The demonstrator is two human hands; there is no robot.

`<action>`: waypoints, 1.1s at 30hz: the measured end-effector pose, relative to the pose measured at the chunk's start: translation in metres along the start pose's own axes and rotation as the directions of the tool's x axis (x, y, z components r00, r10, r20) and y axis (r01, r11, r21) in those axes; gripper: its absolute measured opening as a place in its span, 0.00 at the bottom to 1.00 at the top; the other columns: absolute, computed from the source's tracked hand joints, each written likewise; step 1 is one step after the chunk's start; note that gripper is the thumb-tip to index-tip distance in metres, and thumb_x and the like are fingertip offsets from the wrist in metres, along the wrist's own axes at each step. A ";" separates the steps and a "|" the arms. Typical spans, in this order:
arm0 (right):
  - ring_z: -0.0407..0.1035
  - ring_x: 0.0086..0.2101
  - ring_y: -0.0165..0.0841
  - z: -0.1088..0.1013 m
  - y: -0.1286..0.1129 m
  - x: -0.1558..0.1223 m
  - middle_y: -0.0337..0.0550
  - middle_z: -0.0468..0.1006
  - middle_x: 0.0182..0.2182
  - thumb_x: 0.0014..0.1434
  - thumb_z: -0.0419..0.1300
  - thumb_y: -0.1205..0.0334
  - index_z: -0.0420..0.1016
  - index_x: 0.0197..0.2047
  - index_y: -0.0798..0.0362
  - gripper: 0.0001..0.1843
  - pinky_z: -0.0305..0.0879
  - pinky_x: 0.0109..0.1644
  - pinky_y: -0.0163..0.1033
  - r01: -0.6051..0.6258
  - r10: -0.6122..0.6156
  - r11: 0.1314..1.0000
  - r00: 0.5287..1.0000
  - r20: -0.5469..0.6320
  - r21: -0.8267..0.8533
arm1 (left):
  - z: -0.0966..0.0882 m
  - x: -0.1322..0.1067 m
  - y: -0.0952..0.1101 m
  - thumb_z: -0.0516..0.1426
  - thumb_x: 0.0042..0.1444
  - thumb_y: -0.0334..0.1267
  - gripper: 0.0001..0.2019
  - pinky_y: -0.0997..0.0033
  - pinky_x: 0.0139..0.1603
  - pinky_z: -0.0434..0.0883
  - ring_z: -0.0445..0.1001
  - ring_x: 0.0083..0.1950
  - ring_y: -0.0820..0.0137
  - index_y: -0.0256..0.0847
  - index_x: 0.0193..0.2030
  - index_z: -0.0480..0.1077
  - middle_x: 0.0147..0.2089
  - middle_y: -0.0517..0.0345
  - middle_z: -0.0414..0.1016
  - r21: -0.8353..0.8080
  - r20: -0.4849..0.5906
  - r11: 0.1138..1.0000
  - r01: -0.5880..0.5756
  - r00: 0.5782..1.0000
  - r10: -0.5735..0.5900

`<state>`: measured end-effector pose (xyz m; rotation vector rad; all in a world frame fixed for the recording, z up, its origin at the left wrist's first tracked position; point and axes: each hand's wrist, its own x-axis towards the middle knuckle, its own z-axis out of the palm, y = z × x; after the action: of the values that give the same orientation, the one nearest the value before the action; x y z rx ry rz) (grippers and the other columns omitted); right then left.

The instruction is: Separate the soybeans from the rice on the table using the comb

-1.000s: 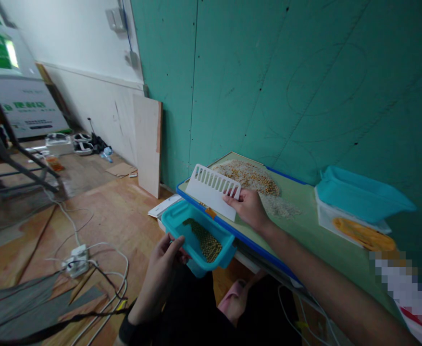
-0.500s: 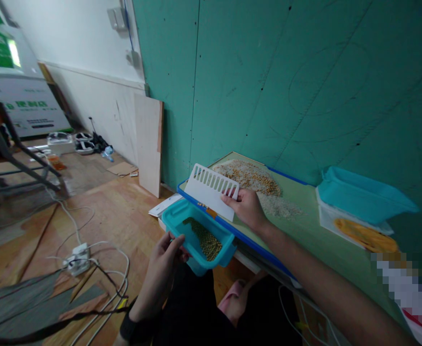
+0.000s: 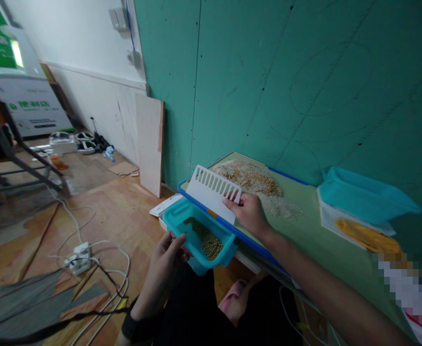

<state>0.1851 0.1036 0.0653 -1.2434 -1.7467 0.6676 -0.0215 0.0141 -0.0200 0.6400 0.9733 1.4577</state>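
My right hand [image 3: 249,211] is closed on the end of a white slotted scraper [image 3: 211,194], a flat plate with a row of slots along its upper edge. The plate leans over the blue rim of the green board [image 3: 319,235]. Below that rim is a turquoise plastic bin [image 3: 171,216] with a heap of small greenish-yellow beans [image 3: 207,240] inside. My left hand [image 3: 169,250] grips the bin's near rim, fingers wrapped over it. Behind the scraper, a pile of pale grains mixed with yellow beans [image 3: 250,178] lies on the board.
Another turquoise bin [image 3: 369,194] stands at the board's right, by an orange cloth-like item [image 3: 367,234]. A green wall [image 3: 286,86] rises behind. On the floor at left lie a power strip [image 3: 79,258] and loose cables. A wooden panel [image 3: 149,144] leans on the wall.
The few beans beside the scraper's lower edge at the board's rim no longer show. The scraper has shifted very slightly to the right; the left hand keeps its hold on the bin.
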 end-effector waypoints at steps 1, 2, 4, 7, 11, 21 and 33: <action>0.78 0.33 0.39 -0.001 -0.002 -0.002 0.48 0.84 0.32 0.58 0.63 0.56 0.82 0.36 0.57 0.13 0.71 0.33 0.38 0.018 -0.018 1.000 1.000 -0.005 -0.025 | 0.000 0.000 0.000 0.68 0.50 0.43 0.13 0.77 0.25 0.67 0.70 0.21 0.74 0.40 0.27 0.69 0.19 0.63 0.72 -0.002 -0.003 1.000 0.001 1.000 -0.001; 0.78 0.33 0.39 -0.001 -0.004 -0.003 0.48 0.84 0.32 0.59 0.62 0.56 0.82 0.37 0.57 0.13 0.70 0.33 0.38 0.041 -0.041 0.997 0.999 -0.012 -0.061 | 0.000 -0.001 -0.001 0.68 0.49 0.43 0.13 0.77 0.24 0.67 0.70 0.21 0.74 0.40 0.27 0.69 0.19 0.64 0.72 -0.002 -0.004 1.000 0.002 1.000 -0.002; 0.78 0.32 0.38 0.000 -0.010 -0.009 0.49 0.84 0.31 0.61 0.61 0.56 0.82 0.37 0.56 0.13 0.68 0.33 0.36 0.099 -0.103 0.979 0.995 -0.016 -0.178 | 0.001 -0.002 -0.001 0.67 0.50 0.43 0.13 0.78 0.24 0.66 0.70 0.22 0.75 0.40 0.27 0.69 0.19 0.63 0.73 0.004 -0.005 1.000 0.002 1.000 -0.002; 0.77 0.30 0.36 0.006 -0.018 -0.021 0.49 0.84 0.30 0.65 0.56 0.58 0.81 0.39 0.54 0.13 0.66 0.33 0.36 0.233 -0.235 0.884 0.971 0.045 -0.406 | 0.003 -0.005 -0.001 0.68 0.49 0.44 0.14 0.78 0.24 0.66 0.70 0.21 0.74 0.40 0.26 0.69 0.19 0.63 0.73 0.012 0.005 1.000 0.013 1.000 -0.013; 0.77 0.30 0.35 0.016 -0.018 -0.038 0.49 0.84 0.32 0.67 0.50 0.66 0.78 0.50 0.54 0.16 0.66 0.34 0.37 0.411 -0.376 0.738 0.909 0.180 -0.536 | 0.006 -0.007 -0.002 0.68 0.48 0.45 0.14 0.77 0.24 0.66 0.69 0.21 0.74 0.39 0.27 0.71 0.20 0.62 0.72 0.032 0.008 0.999 0.016 1.000 -0.016; 0.79 0.34 0.37 -0.011 0.004 -0.048 0.48 0.85 0.37 0.63 0.48 0.73 0.77 0.52 0.56 0.20 0.70 0.38 0.38 0.427 -0.392 0.676 0.899 0.198 -0.601 | 0.008 -0.012 -0.013 0.68 0.47 0.47 0.16 0.76 0.23 0.66 0.69 0.21 0.74 0.39 0.27 0.70 0.20 0.62 0.72 0.048 0.016 0.998 0.045 0.999 -0.046; 0.78 0.34 0.41 -0.062 0.017 -0.007 0.52 0.84 0.33 0.59 0.61 0.57 0.82 0.36 0.55 0.11 0.70 0.38 0.40 0.077 -0.151 0.932 0.971 -0.187 -0.355 | 0.027 -0.025 -0.018 0.67 0.50 0.47 0.14 0.75 0.26 0.65 0.67 0.22 0.73 0.40 0.28 0.71 0.21 0.63 0.70 0.076 0.101 0.994 0.082 0.991 -0.090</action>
<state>0.2483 0.0998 0.0795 -1.3771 -1.7876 0.1519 0.0144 -0.0060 -0.0180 0.7110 0.9636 1.3056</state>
